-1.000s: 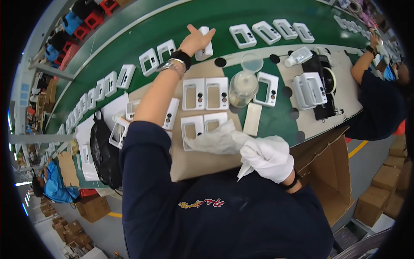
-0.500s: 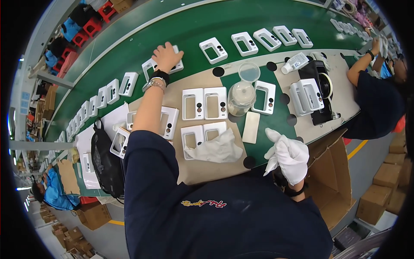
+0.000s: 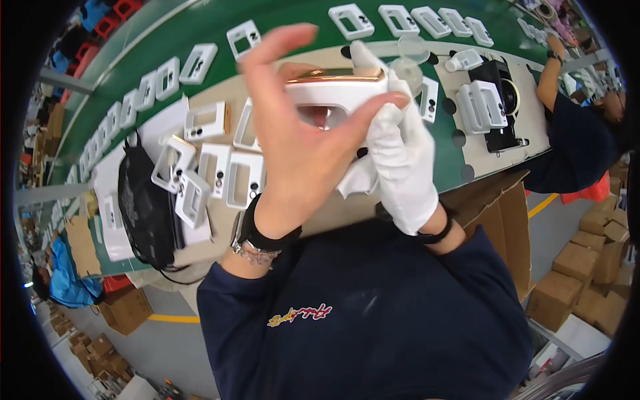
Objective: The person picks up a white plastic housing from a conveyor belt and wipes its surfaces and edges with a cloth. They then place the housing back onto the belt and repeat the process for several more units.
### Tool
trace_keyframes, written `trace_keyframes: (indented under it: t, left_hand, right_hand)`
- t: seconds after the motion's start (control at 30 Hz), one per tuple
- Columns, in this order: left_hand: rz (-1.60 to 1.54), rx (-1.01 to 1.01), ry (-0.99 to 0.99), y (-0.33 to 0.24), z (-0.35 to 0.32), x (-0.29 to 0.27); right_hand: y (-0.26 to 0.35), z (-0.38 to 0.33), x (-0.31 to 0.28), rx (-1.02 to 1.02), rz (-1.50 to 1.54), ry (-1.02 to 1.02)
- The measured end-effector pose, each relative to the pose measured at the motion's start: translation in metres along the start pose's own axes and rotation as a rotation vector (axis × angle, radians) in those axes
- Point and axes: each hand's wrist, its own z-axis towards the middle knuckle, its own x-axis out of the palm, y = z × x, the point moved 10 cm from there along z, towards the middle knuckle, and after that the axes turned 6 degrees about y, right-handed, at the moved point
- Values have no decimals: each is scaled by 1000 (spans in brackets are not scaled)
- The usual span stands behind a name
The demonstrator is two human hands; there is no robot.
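Note:
My bare left hand (image 3: 303, 143) holds a white plastic casing (image 3: 333, 90) with a gold-coloured top edge, raised close to the camera. My right hand (image 3: 400, 150), in a white glove, presses against the casing's right side with a white cloth (image 3: 357, 180) bunched under it. Both hands meet on the casing above the brown work mat (image 3: 220, 230). A black wristband and a bracelet sit on my left wrist.
Several white casings (image 3: 230, 177) lie on the mat and along the green conveyor belt (image 3: 200, 27). A black mesh bag (image 3: 143, 207) lies at the left. A co-worker's arm (image 3: 553, 80) reaches in at the right. Cardboard boxes (image 3: 593, 267) stand at the lower right.
My left hand left the far belt and came back close to me with a white casing. My gloved right hand rose from the mat with the cloth and met it.

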Motion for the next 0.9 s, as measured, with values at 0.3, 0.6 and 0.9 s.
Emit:
trace_keyframes:
  t: [0.3,0.6,0.9]
  left_hand:
    - [-319,-560,46,61,-98,-9]
    - [192,-292,391,25,-85,25]
    - [-485,-751,41,58,-97,25]
  right_hand:
    - [-52,-23,-21,-174,109,-147]
    - [3,-3,45,-399,-1115,376]
    - [-40,6,-22,-102,205,-125]
